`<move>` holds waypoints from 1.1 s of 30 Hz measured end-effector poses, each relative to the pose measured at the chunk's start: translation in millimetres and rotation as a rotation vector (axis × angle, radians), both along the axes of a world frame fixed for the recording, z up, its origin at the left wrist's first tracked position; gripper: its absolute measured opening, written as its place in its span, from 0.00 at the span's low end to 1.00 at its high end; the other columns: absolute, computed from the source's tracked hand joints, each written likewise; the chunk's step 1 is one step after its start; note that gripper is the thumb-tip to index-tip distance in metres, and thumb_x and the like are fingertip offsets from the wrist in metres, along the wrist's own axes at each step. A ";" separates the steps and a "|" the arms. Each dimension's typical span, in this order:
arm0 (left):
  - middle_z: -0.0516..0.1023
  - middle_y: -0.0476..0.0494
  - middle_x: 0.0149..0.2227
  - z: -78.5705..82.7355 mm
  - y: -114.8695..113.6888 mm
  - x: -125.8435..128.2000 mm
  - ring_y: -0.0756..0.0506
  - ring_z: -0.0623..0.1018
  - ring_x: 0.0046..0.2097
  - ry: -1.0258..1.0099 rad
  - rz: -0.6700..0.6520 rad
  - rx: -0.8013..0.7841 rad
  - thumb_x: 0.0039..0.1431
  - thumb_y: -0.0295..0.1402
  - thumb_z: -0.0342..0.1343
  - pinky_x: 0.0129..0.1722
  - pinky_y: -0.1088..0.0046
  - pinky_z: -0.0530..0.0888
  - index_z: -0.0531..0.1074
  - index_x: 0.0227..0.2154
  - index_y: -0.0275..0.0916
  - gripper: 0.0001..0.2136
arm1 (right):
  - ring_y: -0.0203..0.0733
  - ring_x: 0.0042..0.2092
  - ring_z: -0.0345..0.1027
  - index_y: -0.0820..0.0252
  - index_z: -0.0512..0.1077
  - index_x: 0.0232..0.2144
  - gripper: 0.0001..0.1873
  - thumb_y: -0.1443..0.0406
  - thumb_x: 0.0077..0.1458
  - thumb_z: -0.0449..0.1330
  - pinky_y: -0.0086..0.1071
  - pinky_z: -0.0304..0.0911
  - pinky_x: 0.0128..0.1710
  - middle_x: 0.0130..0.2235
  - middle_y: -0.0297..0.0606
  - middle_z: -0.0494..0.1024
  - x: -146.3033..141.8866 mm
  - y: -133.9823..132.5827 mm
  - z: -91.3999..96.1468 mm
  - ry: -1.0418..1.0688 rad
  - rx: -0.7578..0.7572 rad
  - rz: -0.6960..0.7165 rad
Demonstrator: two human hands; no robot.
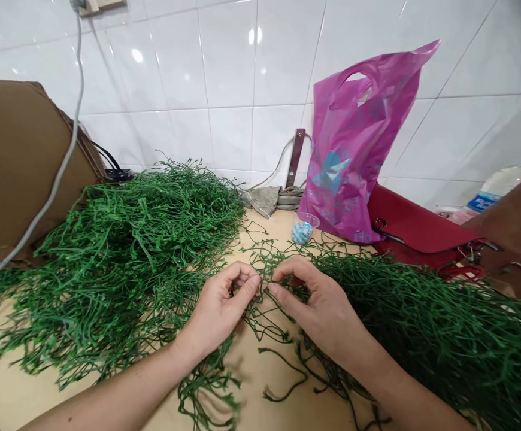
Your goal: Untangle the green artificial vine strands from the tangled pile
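Observation:
My left hand (224, 305) is closed, thumb and forefinger pinched together over the middle of the table. Facing it a short gap away, my right hand (317, 299) is also curled into a pinch. A thin green strand (260, 296) shows at the fingertips; its ends are hard to tell from the strands behind. To the left lies a large heap of thin green cord-like strands (153, 221) with small knobby tips. Another heap of green strands (444, 317) spreads on the right, partly behind my right forearm. A few loose strands (287, 365) lie below my hands.
A clear plastic cup (303, 230) holds small blue-and-white pieces. Behind it stand a purple plastic bag (354, 143) and a red bag (422, 221). At the left are a cardboard box (13, 167) and a hanging grey cable (69, 143). White tiled wall (229, 60) closes the back.

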State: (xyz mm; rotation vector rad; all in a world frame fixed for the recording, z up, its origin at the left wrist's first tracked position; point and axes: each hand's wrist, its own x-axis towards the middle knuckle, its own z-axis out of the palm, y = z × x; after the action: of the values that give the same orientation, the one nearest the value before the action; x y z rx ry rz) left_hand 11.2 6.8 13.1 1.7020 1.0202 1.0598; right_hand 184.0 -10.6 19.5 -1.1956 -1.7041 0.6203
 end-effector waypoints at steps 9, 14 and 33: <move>0.65 0.52 0.26 -4.8 2.8 2.1 0.50 0.65 0.29 -0.078 0.016 -0.094 0.63 0.43 0.52 0.31 0.76 0.65 0.67 0.30 0.38 0.13 | 0.41 0.41 0.67 0.55 0.70 0.32 0.10 0.75 0.55 0.54 0.35 0.64 0.42 0.36 0.36 0.73 0.5 -0.2 -2.5 -0.113 0.224 0.116; 0.64 0.52 0.28 -6.8 8.7 -3.1 0.50 0.66 0.31 -0.070 0.104 -0.010 0.65 0.42 0.51 0.33 0.75 0.65 0.67 0.32 0.39 0.12 | 0.43 0.41 0.69 0.56 0.72 0.37 0.15 0.78 0.58 0.52 0.38 0.64 0.43 0.38 0.38 0.78 3.3 -6.0 2.4 -0.496 0.538 0.218; 0.70 0.50 0.35 -7.1 2.2 -6.2 0.48 0.71 0.38 0.148 0.002 0.274 0.68 0.37 0.51 0.41 0.73 0.68 0.66 0.48 0.42 0.09 | 0.41 0.39 0.72 0.56 0.75 0.33 0.03 0.67 0.56 0.60 0.34 0.66 0.43 0.35 0.34 0.80 16.0 3.8 11.8 -0.025 0.055 -0.080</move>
State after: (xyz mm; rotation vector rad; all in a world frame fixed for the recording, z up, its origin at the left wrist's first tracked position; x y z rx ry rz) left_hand 4.9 9.0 6.0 2.0263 1.0042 1.1290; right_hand 200.0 -6.8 31.4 -1.2310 -1.6746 0.5085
